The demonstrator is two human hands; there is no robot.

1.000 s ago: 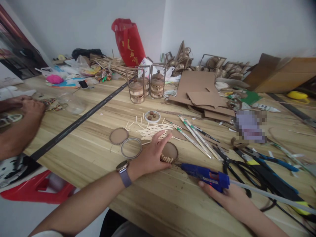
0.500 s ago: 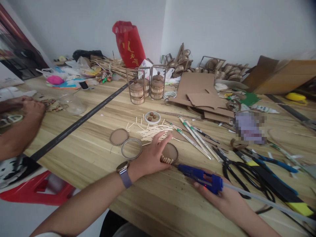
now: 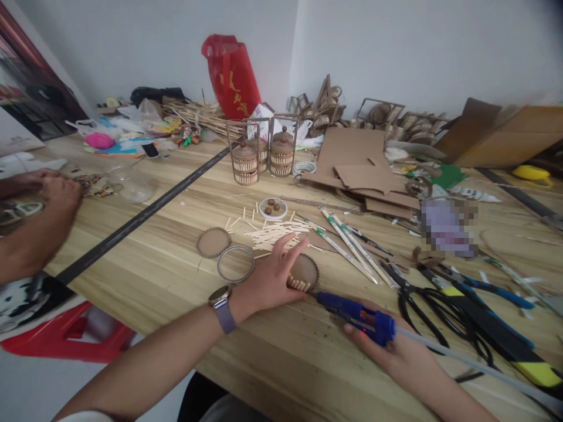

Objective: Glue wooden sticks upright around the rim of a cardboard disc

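Table (image 3: 167,252) underneath, the glue gun (image 3: 356,316), clasped in the right grip (image 3: 398,346), has edged nearer the corrugated disc (image 3: 309,266), its tip seemingly within reach. The gun's long axis points left, slightly away. Left grip (image 3: 268,281) splays beside the disc's short sticks (image 3: 299,285); whether it holds anything, I can't tell.

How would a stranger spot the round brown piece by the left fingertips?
On the table, find the pile of pale sticks. Just nearer the wearer, by the left hand, sits a brown disc. Unlike the plain disc and ring to its left, it has short sticks along its near edge.
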